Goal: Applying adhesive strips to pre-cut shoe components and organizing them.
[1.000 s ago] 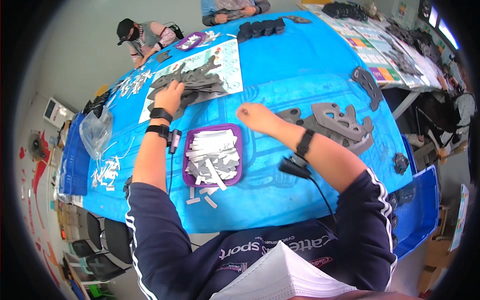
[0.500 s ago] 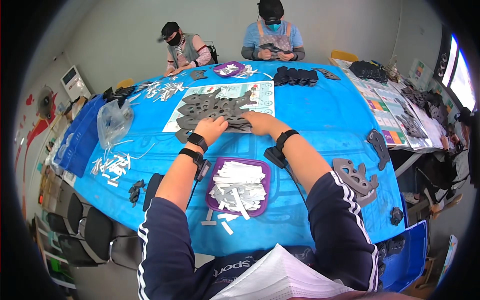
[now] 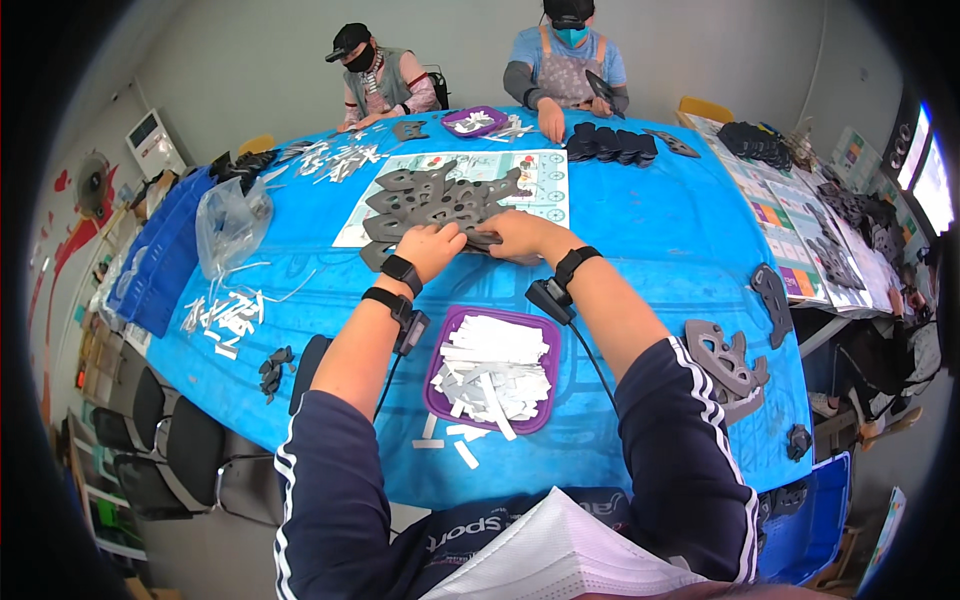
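Observation:
A spread pile of dark grey foam pads point(image 3: 432, 200) with cut-out holes lies across the middle of the table, on a printed sheet point(image 3: 545, 190). My left hand point(image 3: 430, 250) is at the pile's near edge, its fingers curled over a pad there. Beside it, my right hand point(image 3: 522, 236) grips the near right edge of the pads, thumb and fingers closed on it. Their fingertips are partly hidden. Between my forearms sits a purple basket point(image 3: 437, 402) filled with white strips point(image 3: 490, 350), a few of which lie loose on the blue table cover.
Two people point(image 3: 380, 85) point(image 3: 565, 65) work across the table. Near them are a second purple basket point(image 3: 500, 122) and stacked black pads point(image 3: 610, 147). A blue crate point(image 3: 165, 260) and plastic bag point(image 3: 225, 225) stand left; loose grey pads point(image 3: 720, 360) lie right.
My hands stay at the pile's near edge, the right one gripping slightly differently. The person at far right has lowered one hand to the table beside the black stack. The whole view has shifted slightly.

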A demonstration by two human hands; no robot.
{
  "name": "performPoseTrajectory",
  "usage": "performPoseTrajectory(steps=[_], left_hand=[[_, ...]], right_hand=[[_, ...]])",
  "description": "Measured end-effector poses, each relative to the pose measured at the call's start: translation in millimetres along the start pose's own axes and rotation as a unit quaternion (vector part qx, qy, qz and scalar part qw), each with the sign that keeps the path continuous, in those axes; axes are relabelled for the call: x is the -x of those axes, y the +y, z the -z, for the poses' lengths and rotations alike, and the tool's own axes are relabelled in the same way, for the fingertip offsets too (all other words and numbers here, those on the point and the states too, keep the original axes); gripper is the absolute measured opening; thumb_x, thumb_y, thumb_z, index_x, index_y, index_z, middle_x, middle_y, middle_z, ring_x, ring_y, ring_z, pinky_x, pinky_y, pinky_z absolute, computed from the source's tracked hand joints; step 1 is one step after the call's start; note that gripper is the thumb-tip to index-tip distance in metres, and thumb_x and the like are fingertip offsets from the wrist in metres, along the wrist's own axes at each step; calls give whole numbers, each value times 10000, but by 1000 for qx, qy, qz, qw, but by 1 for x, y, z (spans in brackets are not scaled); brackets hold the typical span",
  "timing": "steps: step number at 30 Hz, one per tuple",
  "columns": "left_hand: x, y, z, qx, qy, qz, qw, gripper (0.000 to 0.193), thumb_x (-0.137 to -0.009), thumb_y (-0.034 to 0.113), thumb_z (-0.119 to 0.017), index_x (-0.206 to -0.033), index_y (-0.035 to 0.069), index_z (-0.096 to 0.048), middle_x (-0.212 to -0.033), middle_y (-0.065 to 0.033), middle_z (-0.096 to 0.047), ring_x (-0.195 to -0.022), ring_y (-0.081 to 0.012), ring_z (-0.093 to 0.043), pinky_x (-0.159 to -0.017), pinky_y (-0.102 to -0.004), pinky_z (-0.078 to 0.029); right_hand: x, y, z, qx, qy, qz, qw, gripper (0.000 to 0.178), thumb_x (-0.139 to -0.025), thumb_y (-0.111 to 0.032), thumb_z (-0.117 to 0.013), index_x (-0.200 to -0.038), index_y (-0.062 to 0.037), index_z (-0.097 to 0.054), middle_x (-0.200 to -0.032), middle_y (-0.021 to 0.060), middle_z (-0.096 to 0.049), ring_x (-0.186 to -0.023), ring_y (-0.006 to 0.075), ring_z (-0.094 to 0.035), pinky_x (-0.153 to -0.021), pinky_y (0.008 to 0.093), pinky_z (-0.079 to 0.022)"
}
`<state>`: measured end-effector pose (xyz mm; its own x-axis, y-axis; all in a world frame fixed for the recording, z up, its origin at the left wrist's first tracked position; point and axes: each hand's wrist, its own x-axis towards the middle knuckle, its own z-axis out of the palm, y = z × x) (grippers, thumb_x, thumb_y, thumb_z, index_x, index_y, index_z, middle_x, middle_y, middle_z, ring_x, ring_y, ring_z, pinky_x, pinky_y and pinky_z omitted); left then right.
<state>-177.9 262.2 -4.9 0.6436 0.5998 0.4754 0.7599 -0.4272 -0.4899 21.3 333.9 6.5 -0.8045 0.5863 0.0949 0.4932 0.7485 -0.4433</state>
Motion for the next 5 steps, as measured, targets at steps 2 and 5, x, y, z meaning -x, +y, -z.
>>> performPoseTrajectory(steps=[2, 5], left_hand=[[2, 0, 0, 7, -8, -1, 1000, 54, -742, 126, -508, -787, 145, -485, -764, -21, -481, -685, -186, -579, -584, -333, -463], [4, 1, -2, 8, -21, -2, 1000, 60, -738, 129, -514, -786, 150, -484, -764, -15, -482, -698, -182, -581, -601, -324, -463]], right_hand=[[0, -2, 0, 71, -9, 18, 997, 500, -696, -221, -604, -1164, -53, -549, -1049, 149, -593, -965, 313, -562, -829, 386, -450], [-4, -3, -4, 88, -14, 38, 995, 523, -694, -213, -604, -1196, -82, -534, -1085, 164, -582, -976, 303, -562, -845, 371, -446]])
